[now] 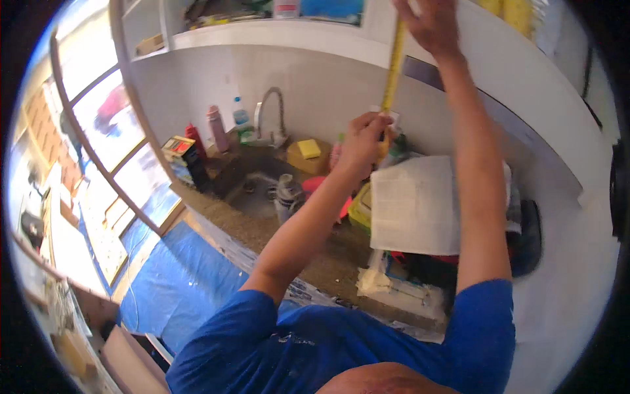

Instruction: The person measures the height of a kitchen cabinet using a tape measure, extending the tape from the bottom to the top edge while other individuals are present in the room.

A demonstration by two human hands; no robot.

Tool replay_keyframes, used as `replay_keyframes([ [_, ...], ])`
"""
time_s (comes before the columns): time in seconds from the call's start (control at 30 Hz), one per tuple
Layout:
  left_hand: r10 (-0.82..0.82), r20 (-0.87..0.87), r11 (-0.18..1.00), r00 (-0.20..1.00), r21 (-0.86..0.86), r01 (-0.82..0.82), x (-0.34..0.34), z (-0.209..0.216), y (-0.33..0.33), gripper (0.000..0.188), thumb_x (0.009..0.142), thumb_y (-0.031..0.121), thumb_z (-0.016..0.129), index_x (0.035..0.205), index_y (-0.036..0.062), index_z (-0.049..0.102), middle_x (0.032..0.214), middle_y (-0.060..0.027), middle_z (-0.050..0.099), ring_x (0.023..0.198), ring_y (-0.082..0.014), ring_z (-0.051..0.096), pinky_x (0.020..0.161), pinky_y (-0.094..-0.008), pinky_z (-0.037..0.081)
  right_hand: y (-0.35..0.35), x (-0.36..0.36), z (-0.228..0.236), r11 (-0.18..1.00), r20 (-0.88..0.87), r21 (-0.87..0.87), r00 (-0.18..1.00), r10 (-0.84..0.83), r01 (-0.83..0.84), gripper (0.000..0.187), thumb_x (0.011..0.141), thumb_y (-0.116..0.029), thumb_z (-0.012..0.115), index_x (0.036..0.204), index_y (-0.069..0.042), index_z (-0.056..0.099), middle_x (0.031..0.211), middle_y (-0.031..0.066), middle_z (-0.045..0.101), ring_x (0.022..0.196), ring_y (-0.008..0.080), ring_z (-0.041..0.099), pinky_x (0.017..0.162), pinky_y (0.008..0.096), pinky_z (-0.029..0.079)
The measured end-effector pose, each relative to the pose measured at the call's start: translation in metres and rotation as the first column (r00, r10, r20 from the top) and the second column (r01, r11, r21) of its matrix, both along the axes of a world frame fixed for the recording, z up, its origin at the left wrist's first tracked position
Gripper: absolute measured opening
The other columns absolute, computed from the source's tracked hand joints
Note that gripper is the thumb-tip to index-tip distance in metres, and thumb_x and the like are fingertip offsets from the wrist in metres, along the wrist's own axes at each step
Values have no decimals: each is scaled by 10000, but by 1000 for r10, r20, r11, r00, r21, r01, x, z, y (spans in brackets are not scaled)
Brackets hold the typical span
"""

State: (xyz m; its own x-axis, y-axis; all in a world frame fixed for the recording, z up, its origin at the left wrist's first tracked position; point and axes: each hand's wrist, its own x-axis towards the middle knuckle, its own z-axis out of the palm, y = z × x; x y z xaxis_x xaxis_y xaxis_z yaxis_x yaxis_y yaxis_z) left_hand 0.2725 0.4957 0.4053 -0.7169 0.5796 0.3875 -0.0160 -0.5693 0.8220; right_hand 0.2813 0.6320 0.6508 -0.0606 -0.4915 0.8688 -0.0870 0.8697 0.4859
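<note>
A yellow tape measure point(394, 69) stretches almost upright in front of the white wall, from the counter zone to the shelf. My left hand point(363, 144) is closed around its lower part, fingers pinched at the blade beside a white wall plate. An orange-yellow piece below those fingers is partly hidden. Higher up, my right hand point(433, 29) has its fingers at the blade's upper stretch, by the shelf's front edge. The picture's top border cuts off some of those fingertips, and they are slightly blurred. The blade's upper end is out of view.
The sink point(230, 190) with a curved faucet point(282, 111) lies left of my left arm. Bottles, a yellow sponge point(308, 149) and a dark box stand around it. A white cloth point(413, 207) covers things between my arms. Blue sheeting point(190, 269) lies on the floor.
</note>
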Motion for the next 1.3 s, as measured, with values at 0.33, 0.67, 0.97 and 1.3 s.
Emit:
replay_keyframes([
  [0.33,128,-23,982,991,-137,-130,59,-84,-22,364,1034,338,581,955,2,698,801,-38,664,699,-114,617,625,-270,484,-6,25,-8,787,266,-407,764,587,-463,578,1018,-218,608,1543,-60,423,1380,165,628,1050,210,669,876,396,549],
  [0.67,-83,25,935,996,-344,87,139,-197,-102,375,1062,341,556,995,-2,690,845,-32,680,794,-115,620,743,-295,494,-56,112,-69,523,287,-725,495,820,-447,401,1065,-243,564,1404,-30,591,1154,124,738,825,146,673,777,299,541],
  [0.97,-101,108,957,989,-262,126,195,-240,-167,342,1066,305,578,1152,-5,695,919,-12,699,868,-88,630,753,-267,503,-137,149,-134,680,394,-599,584,710,-423,295,1065,-166,553,1307,-60,685,1042,92,777,712,53,611,688,220,510],
  [1.3,262,191,941,946,-266,-207,193,-255,-272,429,1059,368,551,1177,-24,679,939,-72,704,879,-167,658,807,-312,525,-265,106,-262,576,529,-592,266,805,-564,309,951,-58,639,1244,-124,709,1037,94,780,892,225,755,754,340,591],
])
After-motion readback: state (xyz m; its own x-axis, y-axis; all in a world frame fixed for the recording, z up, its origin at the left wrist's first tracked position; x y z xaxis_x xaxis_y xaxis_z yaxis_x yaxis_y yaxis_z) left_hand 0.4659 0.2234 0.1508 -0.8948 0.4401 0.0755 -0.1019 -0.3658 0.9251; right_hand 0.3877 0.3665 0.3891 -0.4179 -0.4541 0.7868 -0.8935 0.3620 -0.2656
